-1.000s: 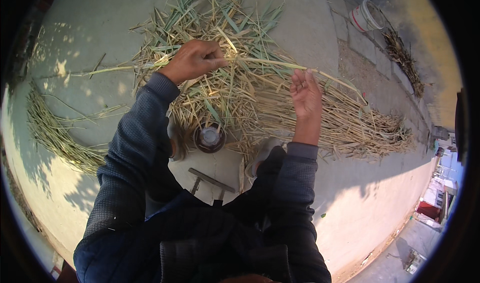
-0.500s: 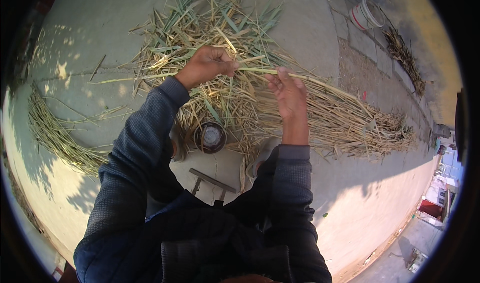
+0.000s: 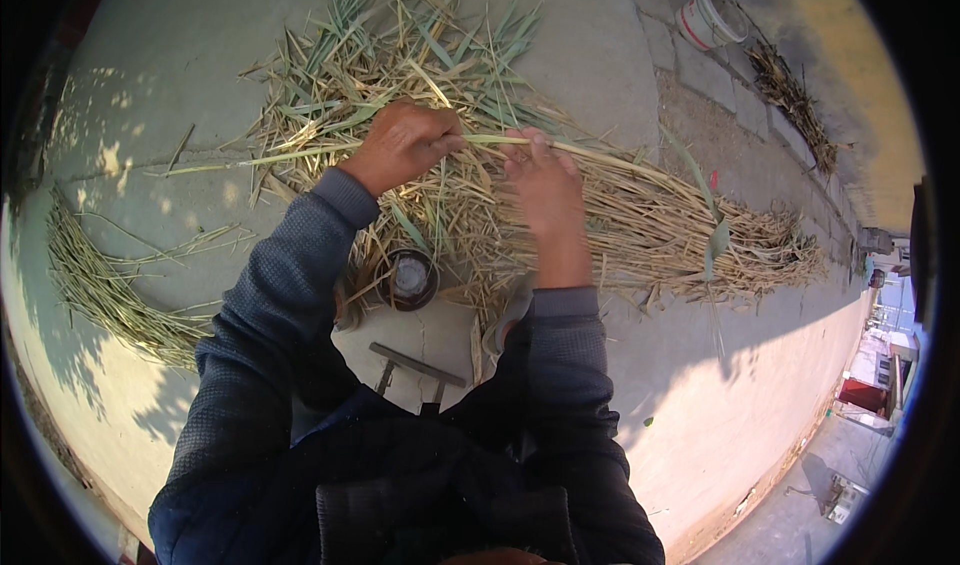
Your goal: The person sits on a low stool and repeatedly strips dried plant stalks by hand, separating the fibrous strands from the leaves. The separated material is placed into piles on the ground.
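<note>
A long pale green reed stalk (image 3: 490, 139) runs crosswise in front of me, reaching well out past both hands. My left hand (image 3: 402, 147) is closed around it, back of the hand upward. Close by on the right, my right hand (image 3: 548, 193) pinches the same stalk between thumb and fingers; its palm side is slightly blurred. Beneath both hands spreads a loose heap of dry husks and green leaves (image 3: 390, 75). A thick bundle of dry, leafy stalks (image 3: 690, 235) lies on the right. Stripped greenish stalks (image 3: 105, 275) lie in a curved pile on the left.
A dark round pot (image 3: 410, 278) with something pale inside stands between my feet. Nearer me is a T-shaped bar (image 3: 416, 363). At the far right, a white bucket (image 3: 712, 18) lies tipped beside dark dry stalks (image 3: 790, 103) on a paved strip.
The stalk's left end has shifted further left, and my right hand has moved slightly left. Green leaf pieces now show above the bundle at the right.
</note>
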{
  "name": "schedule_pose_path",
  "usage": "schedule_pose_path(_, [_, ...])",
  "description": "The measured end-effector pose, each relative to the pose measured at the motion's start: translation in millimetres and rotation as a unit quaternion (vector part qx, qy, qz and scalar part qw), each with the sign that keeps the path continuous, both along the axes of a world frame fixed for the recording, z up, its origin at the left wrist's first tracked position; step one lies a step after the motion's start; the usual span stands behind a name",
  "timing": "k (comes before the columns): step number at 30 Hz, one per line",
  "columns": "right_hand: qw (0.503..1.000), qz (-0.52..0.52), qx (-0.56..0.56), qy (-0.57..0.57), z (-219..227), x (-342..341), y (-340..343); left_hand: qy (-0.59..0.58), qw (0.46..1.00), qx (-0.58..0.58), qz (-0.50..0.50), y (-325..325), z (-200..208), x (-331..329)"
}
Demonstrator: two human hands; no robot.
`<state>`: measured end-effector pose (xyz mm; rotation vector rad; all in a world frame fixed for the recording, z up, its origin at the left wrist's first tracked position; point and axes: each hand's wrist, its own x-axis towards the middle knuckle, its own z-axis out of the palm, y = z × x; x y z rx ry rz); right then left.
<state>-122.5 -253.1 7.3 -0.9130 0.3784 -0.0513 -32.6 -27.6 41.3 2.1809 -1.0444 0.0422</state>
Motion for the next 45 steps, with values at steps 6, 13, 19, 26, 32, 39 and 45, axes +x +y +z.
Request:
schedule_pose_path(6, [0.999, -0.049, -0.009, -0.016, 7, -4, -21, 0.175, 0.984, -0.04, -0.015, 4, -2, 6])
schedule_pose_path(13, [0.997, -0.057, -0.041, 0.018, 5, -4, 14, 0.163, 0.983, -0.086, 0.019, -23, -15, -5])
schedule_pose_path(19, [0.992, -0.088, -0.072, 0.054, 5, -4, 17, 0.131, 0.986, -0.105, 0.024, -27, -16, -10])
schedule_pose_path(26, [0.992, -0.119, -0.029, -0.009, 8, -5, -18, 0.183, 0.981, -0.059, -0.004, 1, -9, 12])
schedule_pose_path(32, [0.992, -0.121, -0.026, 0.038, 9, -10, -39, 0.202, 0.979, 0.012, 0.005, 26, -1, 24])
schedule_pose_path(39, [0.996, -0.084, -0.022, 0.021, 3, -3, 14, 0.105, 0.986, -0.126, 0.025, -22, -35, -5])
schedule_pose_path(45, [0.988, -0.116, -0.016, 0.1, -1, -4, 5, 0.265, 0.892, -0.337, 0.143, 3, -8, 32])
